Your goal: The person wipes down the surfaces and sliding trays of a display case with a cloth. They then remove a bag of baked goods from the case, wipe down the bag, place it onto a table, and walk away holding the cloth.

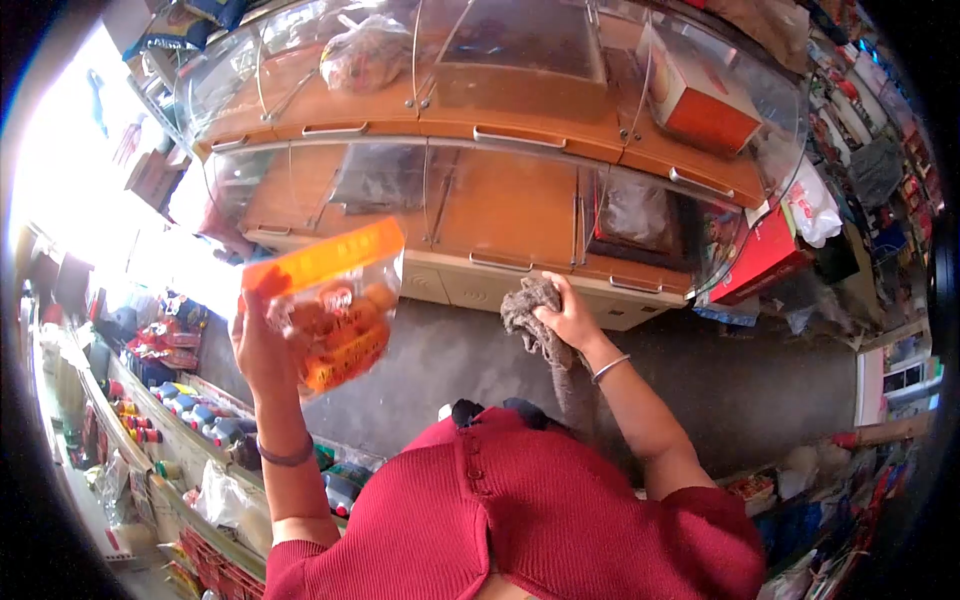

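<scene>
My left hand (262,350) is closed on the edge of a clear plastic food packet (345,300) with an orange top band and round brown pieces inside. The packet is held up in front of the display case. In my right hand (572,318) is a crumpled grey-brown cloth (533,315), gripped at its upper part, with a length of it hanging down. Both hands are above the grey floor, apart from each other.
Ahead stands a display case (505,210) with clear curved panels and orange-brown shelves. It holds a tied plastic bag (368,52) and a red-and-white box (700,95). Shelves with bottles (215,420) run along the left. A red box (760,258) stands at the right.
</scene>
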Tool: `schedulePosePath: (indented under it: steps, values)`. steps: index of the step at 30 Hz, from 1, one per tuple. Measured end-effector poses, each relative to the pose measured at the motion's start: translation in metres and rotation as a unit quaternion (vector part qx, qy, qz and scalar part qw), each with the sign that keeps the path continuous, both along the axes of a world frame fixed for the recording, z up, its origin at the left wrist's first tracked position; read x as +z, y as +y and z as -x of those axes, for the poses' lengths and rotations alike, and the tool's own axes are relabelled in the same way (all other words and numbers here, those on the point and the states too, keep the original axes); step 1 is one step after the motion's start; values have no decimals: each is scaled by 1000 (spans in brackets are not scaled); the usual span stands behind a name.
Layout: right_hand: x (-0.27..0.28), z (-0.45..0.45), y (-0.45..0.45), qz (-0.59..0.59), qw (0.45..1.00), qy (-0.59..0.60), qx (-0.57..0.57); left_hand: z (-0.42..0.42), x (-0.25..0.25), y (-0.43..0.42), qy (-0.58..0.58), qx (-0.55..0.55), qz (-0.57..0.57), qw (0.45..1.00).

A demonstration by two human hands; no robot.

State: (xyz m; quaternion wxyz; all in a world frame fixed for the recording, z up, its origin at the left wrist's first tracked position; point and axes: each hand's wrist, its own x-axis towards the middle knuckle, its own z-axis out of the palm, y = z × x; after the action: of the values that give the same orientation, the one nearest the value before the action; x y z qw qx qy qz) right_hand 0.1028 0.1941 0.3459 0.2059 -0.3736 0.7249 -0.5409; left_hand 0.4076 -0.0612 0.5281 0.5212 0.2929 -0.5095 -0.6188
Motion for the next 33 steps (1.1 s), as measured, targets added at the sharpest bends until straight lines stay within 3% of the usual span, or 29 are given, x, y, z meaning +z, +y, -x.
schedulePosePath:
  steps: [2, 4, 5, 7, 8, 9, 10, 12, 13, 16, 18, 19, 20, 22, 23, 26, 28, 30, 33]
  values:
    - [23, 11, -14, -30, 997, 63, -15, -4, -22, 0, -40, -25, 73, 996]
    - [42, 29, -39, 49, 980, 192, -35, -4, -4, 12, 11, -71, -23, 997]
    - [55, 38, -52, 29, 981, 187, -50, -14, -12, 3, 64, -124, -52, 989]
    - [54, 71, -80, 44, 976, 206, -57, -20, -11, 5, 97, -50, -39, 993]
    - [61, 76, -91, 77, 976, 199, -51, -36, -15, -7, 160, -154, 3, 975]
    - [70, 80, -100, 92, 979, 179, -20, -38, -11, -12, 200, -161, 34, 966]
    - [110, 57, -99, 54, 997, 54, 8, -47, -10, -23, 231, -214, 57, 947]
    - [104, 59, -116, 102, 991, 66, 50, -44, 8, -24, 299, -246, 95, 917]
    - [107, 54, -117, 65, 995, 51, 48, -54, 6, -28, 319, -242, 76, 913]
    - [77, 59, -130, 104, 987, 109, 47, -67, 12, -26, 352, -197, 19, 915]
    - [62, 71, -132, 84, 985, 144, 45, -70, 4, -34, 315, -219, 77, 920]
    - [54, 77, -133, 59, 989, 130, 45, -62, 18, -12, 285, -82, -15, 955]
    - [52, 81, -134, 34, 992, 114, 46, -68, 5, -33, 246, -172, 107, 948]
    - [86, 69, -133, -1, 999, -16, 51, -65, 9, -27, 208, -160, 125, 957]
    - [83, 77, -138, -31, 994, 101, -20, -65, 6, -27, 206, -162, 134, 956]
    - [78, 106, -156, -34, 976, 196, -87, -70, -8, -31, 201, -169, 153, 953]
    - [76, 129, -165, -59, 981, 163, -85, -75, -11, -30, 196, -172, 161, 952]
    - [73, 140, -175, -177, 968, 162, -79, -78, -9, -29, 184, -178, 165, 953]
    - [83, 135, -176, -238, 936, 229, -121, -85, -1, -31, 154, -175, 197, 952]
